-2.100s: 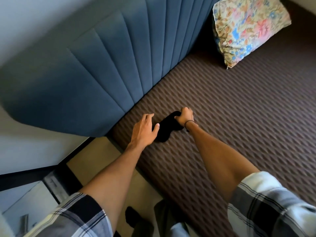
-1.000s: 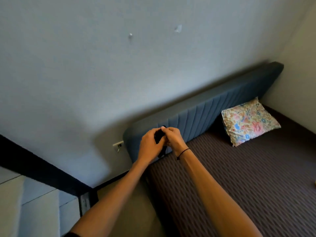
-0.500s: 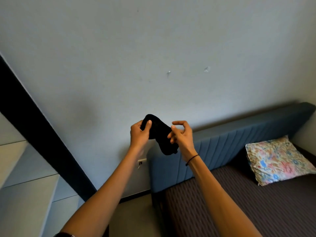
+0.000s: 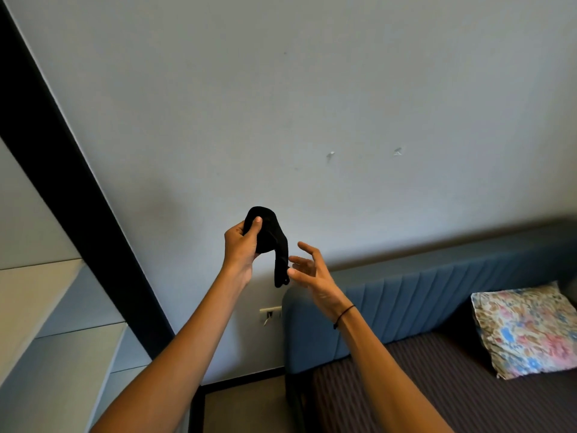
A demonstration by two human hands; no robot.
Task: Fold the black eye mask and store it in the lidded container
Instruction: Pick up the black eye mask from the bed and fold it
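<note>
From the head camera, both bare forearms are raised in front of a pale grey painted wall [image 4: 312, 104]. The left hand [image 4: 240, 248] is held upright at the end of a steeply angled forearm, its thumb and fingers pinched around the upper lobe of a soft black fabric eye mask [image 4: 270, 242]. The mask is up in the air, draped over that grip, its lower half hanging down in a narrow fold between the two hands.

The right hand [image 4: 312, 273] sits just beside the dangling end, palm turned toward the left, fingers spread and loosely curled, gripping nothing; the fingertips [image 4: 292, 271] are at or very near the hanging tip, and whether they touch it I cannot tell. A thin black band [image 4: 343, 315] circles the right wrist.

Below and to the right, a blue ribbed upholstered headboard [image 4: 421, 295] backs a bed with a dark brown textured cover [image 4: 437, 385], and a floral pillow [image 4: 524, 329] leans at the headboard's far end. A white wall socket [image 4: 270, 314] shows just left of the headboard.
</note>
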